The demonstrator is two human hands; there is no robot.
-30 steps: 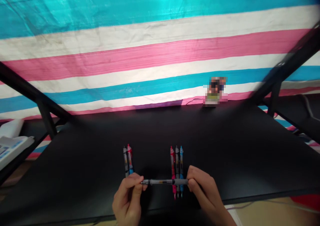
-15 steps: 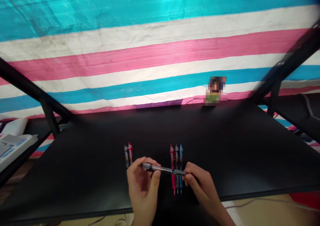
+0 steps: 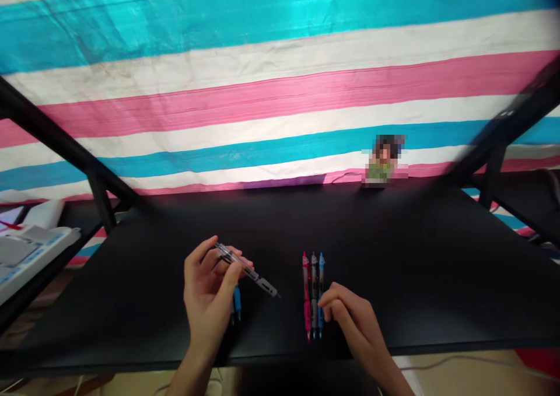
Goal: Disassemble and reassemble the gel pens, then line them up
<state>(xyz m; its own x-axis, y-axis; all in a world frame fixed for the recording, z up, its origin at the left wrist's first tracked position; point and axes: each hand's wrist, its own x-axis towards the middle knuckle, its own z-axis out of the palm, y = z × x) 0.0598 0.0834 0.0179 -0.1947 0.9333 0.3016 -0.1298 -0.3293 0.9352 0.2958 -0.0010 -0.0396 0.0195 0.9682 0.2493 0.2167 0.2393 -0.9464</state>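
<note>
Three pens point(image 3: 314, 294) side by side on the desk point(image 3: 415, 256); far behind, at the back edge, apparently a figurine point(image 3: 385, 161).

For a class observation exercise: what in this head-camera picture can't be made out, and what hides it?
Head view only:
Blue pen end: the rest is hidden by the left hand.
Pixelated object at the back: blurred, so its kind can't be told.
White device: cut off by the picture's left edge.
Three pens: any print on the barrels is too small to read.
</note>
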